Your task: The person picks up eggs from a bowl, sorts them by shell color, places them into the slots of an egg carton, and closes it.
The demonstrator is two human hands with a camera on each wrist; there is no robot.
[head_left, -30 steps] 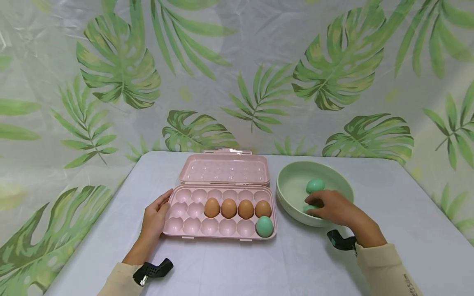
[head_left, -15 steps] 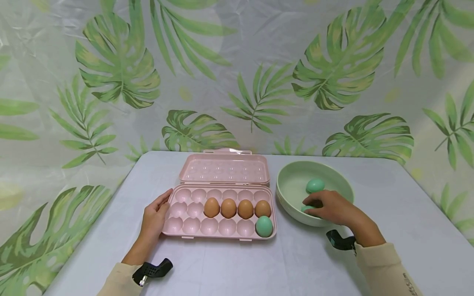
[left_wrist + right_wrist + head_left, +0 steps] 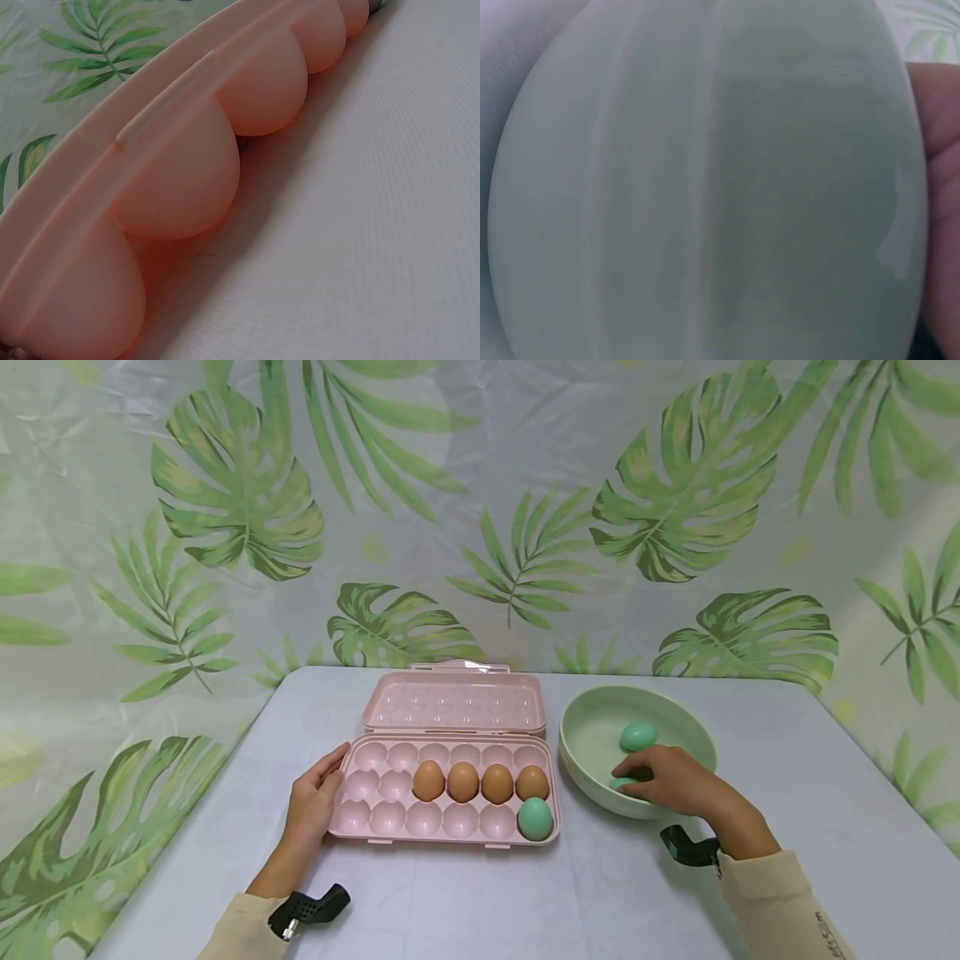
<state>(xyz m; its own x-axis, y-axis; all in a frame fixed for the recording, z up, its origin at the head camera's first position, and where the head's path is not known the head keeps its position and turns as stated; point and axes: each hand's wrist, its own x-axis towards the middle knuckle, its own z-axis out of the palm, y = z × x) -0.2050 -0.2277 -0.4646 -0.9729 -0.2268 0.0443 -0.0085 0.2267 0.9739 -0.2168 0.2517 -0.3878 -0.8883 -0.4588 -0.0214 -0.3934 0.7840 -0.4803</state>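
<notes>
In the head view, a pink egg carton [image 3: 442, 831] lies open on the table. Its tray holds several brown eggs [image 3: 462, 782] in the middle row and one green egg [image 3: 535, 819] at the front right. My left hand [image 3: 309, 806] holds the carton's left edge. My right hand [image 3: 678, 783] reaches over the near rim of a pale green bowl [image 3: 581, 743], fingers curled around a second green egg [image 3: 621, 783], mostly hidden. Another green egg [image 3: 639, 736] lies beyond those fingers. The carton's underside [image 3: 176, 176] fills much of the left wrist view; the bowl's outer wall [image 3: 705, 187] fills the right.
The carton's lid [image 3: 454, 702] is folded back toward the leaf-patterned backdrop [image 3: 525, 527]. A white cloth [image 3: 450, 902] covers the table. The bowl stands close to the right of the carton.
My right fingers have moved slightly left and settled further over the egg in the bowl, so less of it shows. My left hand, the carton and the other eggs look unchanged.
</notes>
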